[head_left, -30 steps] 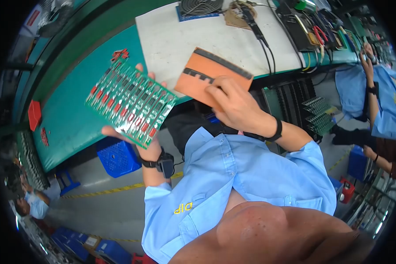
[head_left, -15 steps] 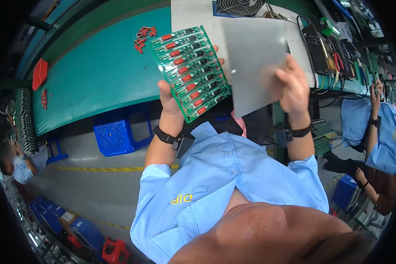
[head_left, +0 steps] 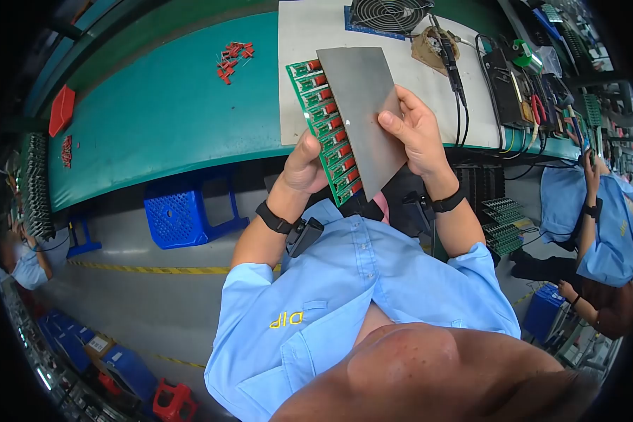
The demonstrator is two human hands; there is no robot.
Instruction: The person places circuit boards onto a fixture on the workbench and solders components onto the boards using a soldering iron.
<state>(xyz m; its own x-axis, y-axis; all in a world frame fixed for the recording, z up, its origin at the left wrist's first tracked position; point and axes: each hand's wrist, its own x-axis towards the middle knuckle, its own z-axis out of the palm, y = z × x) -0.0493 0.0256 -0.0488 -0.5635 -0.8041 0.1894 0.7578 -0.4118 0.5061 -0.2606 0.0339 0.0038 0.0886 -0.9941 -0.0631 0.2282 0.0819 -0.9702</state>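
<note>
My left hand (head_left: 304, 165) grips a green circuit board panel (head_left: 325, 130) by its left edge, thumb at the front. A column of red components (head_left: 335, 138) shows along the panel's visible strip. Over the rest of its face lies a flat grey sheet (head_left: 362, 116), which I hold at its right edge with my right hand (head_left: 416, 133), thumb on top and fingers behind. Whether the sheet touches the components cannot be made out. Both are tilted above the front edge of the bench.
Loose red components (head_left: 233, 62) lie on the green mat (head_left: 155, 105), near a red bin (head_left: 62, 111). A fan (head_left: 390, 14), a soldering iron (head_left: 451, 67) and a black tool box (head_left: 506, 81) stand at the back and right. A blue stool (head_left: 179, 218) is below; co-workers sit at both sides.
My right hand has brought the grey sheet leftward over the circuit board panel, covering most of it. The panel in my left hand has shifted right and turned more edge-on.
</note>
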